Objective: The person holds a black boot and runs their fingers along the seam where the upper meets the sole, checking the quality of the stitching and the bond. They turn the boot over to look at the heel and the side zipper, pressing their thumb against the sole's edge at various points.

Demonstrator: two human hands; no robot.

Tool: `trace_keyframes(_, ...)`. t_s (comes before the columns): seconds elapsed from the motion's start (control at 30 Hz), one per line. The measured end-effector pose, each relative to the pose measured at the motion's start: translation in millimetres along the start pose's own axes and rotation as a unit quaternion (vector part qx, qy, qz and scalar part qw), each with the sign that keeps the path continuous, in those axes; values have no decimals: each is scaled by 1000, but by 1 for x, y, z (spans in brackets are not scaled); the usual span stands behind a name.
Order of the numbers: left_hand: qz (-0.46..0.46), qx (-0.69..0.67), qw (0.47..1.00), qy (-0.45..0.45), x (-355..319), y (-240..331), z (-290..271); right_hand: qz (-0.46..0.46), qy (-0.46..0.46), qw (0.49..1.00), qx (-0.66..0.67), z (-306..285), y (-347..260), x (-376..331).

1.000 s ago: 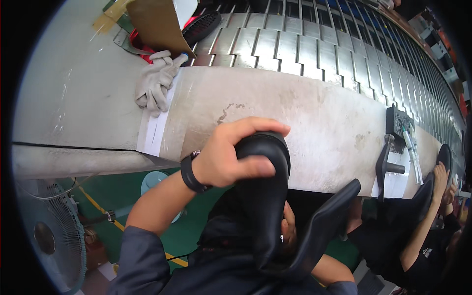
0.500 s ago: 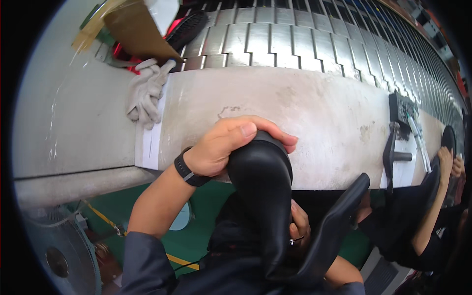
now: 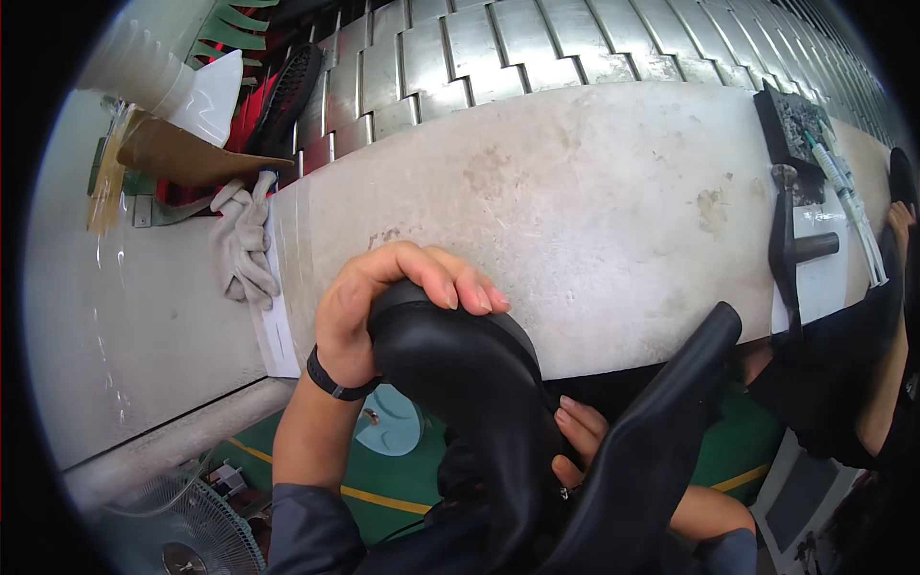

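Observation:
A glossy black boot is held up at the near edge of the table, its toe pointing away from me. My left hand is wrapped over the toe, fingers curled across the sole edge. The long soft shaft bends up to the right. Between foot and shaft, my right hand has its fingers bent against the boot; the shaft hides its palm. By its thumb shows a small shiny metal piece, too small to make out surely.
A grey-white glove lies at the left, beside a brown board. A hammer, a syringe and a dark block sit at the right. Beyond runs a metal slat conveyor. Another person's arm is at the far right.
The boot's toe and my left hand have shifted left and nearer, tilting the boot. The shaft has opened out to the right. The view has turned somewhat.

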State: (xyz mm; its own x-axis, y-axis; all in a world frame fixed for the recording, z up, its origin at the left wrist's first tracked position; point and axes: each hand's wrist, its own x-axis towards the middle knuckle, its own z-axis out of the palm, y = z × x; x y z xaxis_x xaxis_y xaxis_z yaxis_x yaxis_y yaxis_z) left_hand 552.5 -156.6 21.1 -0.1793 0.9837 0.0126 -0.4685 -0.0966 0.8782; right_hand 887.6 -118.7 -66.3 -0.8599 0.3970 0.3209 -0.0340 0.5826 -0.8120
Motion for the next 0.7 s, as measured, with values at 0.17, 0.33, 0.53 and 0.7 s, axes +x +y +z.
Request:
trace_keyframes(0.17,1,24,1000,12,-7,3,2,-44,-16,999,1,-9,-6,13)
trace_keyframes(0.33,-30,202,929,309,-43,-7,36,-52,-35,998,-16,-16,-13,21)
trace_keyframes(0.53,-6,201,943,267,-59,-7,39,-128,-118,962,-212,-19,-41,34)
trace_keyframes(0.7,-29,178,966,186,-54,-12,54,236,-181,934,200,-78,-41,109)
